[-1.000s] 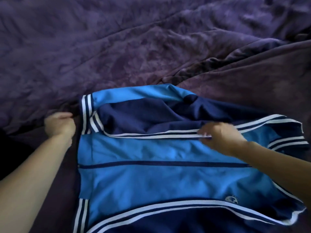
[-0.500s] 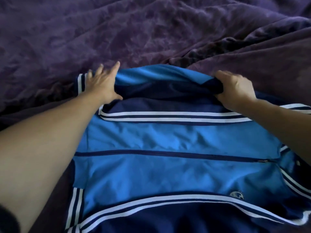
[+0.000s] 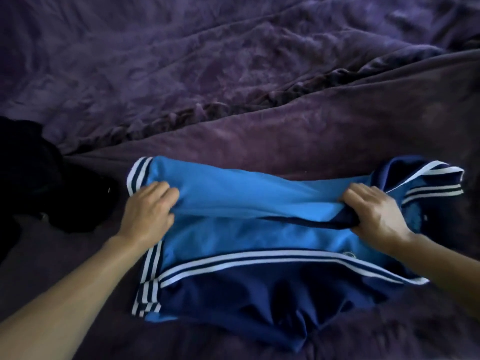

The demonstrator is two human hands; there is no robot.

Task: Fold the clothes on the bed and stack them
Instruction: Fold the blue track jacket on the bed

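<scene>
Blue-and-navy white-striped synthetic track jacket (image 3: 259, 237) lies on the rumpled purple bed cover (image 3: 259, 113), lengthwise fold in hand: left hand (image 3: 149, 211) and right hand (image 3: 374, 211) each clench an end of the folded-over light-blue edge; next likely needs laying it flush on the near stripes, then smoothing.

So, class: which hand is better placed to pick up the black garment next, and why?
Probably left. The left hand grips the blue jacket at its striped hem, beside the black garment; the right hand grips the jacket's opposite end, farther away.
</scene>
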